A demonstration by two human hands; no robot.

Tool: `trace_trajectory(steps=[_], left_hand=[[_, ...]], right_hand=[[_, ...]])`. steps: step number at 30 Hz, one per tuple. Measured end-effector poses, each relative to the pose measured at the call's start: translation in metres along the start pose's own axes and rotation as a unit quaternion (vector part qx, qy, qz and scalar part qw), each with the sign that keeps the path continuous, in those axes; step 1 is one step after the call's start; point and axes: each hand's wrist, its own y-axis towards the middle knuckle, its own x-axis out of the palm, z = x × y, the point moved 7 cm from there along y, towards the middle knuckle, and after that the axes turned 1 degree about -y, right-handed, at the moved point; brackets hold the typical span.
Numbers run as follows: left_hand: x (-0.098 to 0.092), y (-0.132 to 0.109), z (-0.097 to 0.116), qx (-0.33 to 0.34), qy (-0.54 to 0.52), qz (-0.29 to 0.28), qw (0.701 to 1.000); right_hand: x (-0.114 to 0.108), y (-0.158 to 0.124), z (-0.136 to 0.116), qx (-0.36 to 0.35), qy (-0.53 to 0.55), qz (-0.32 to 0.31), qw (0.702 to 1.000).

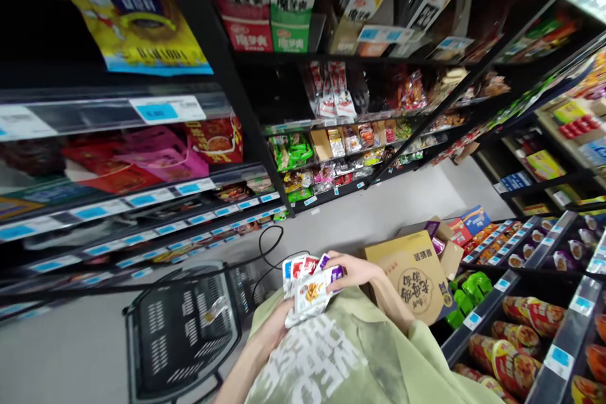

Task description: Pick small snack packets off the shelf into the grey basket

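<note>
Several snack packets [310,293] in white, red and purple are gathered in front of my shirt. My left hand [283,314] is closed on them from below and the left side. At their upper right, my right hand [353,269] grips the purple-edged packets, its fingers bent over them. The front packet is white with an orange food picture; those behind it fan out and are partly hidden. To the left of my hands stands a dark shopping basket [182,334] with a small clear packet [216,308] in it.
A large brown carton [411,274] stands on the floor at my right, beside shelves of cup noodles [504,363]. Snack shelves [156,196] line the left and front. A black cable [267,252] loops near the basket.
</note>
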Motion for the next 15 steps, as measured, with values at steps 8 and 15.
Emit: trace_trajectory(steps=[8,15], left_hand=[[-0.007,0.008,-0.007,0.016,-0.096,0.121,0.988],[0.006,0.024,0.022,-0.011,-0.133,0.106,0.985]], right_hand=[[-0.005,-0.005,0.031,0.135,0.265,0.104,0.949],[-0.031,-0.011,0.043,0.168,0.259,0.136,0.941]])
